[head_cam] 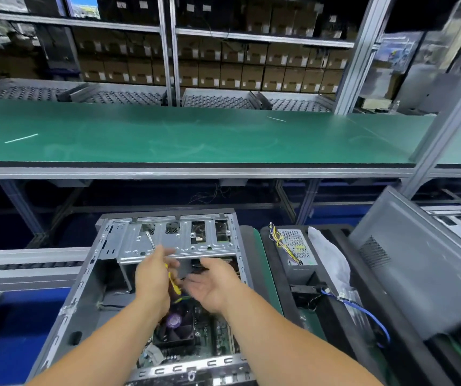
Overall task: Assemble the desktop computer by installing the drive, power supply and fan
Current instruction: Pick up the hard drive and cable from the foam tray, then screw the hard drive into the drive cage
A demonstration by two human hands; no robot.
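Nearest the camera lies the open case (90, 288), on its side, its inside facing up. Low in the case sits the board (210, 338) with a dark cooler fan (176, 330) bearing a purple round label. Both forearms reach in over this.

The left hand (152, 280) hovers above the middle of the case, fingers curled round a screwdriver (174, 284) with a yellow handle; its metal shaft juts up past the hand toward the far end of the case. The right hand (212, 285) is just right of the left, palm turned up, fingers loosely spread and holding nothing. The two hands are near each other; whether they touch cannot be told.

At the far end of the case sits the silver drive cage (179, 240), a punched metal plate with square openings.

Right of the case, on a dark foam tray (335, 324), stands the power supply (297, 254), a grey box with a mesh face and a bundle of yellow and black wires. Beside it lie a clear bag (327, 254) and a blue cable (363, 310). Further right of the case a grey side panel (419, 260) leans.

Beyond the case runs a long green desk (196, 135). Behind that stand shelves (251, 37) stacked with brown cartons (251, 68).
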